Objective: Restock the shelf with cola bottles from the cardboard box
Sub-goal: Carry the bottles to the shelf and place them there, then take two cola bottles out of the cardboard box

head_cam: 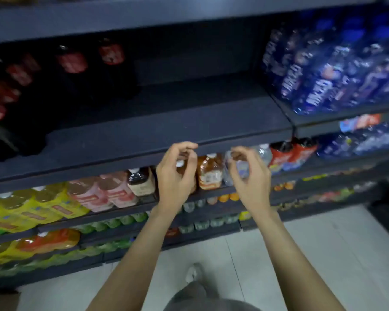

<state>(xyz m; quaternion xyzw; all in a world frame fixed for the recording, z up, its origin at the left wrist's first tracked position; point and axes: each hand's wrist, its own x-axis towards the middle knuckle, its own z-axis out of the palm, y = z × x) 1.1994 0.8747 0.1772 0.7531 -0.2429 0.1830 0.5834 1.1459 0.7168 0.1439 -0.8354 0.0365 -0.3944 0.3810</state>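
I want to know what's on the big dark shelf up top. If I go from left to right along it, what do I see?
Cola bottles with red labels → a bare stretch of dark shelf → shrink-wrapped packs of blue-capped bottles. Both hands, left hand and right hand, are below its front edge, holding nothing.

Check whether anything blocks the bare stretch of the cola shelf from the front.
Nothing visible does. The shelf lies bare right of the cola bottles. Both the left hand and right hand hang empty before its front edge.
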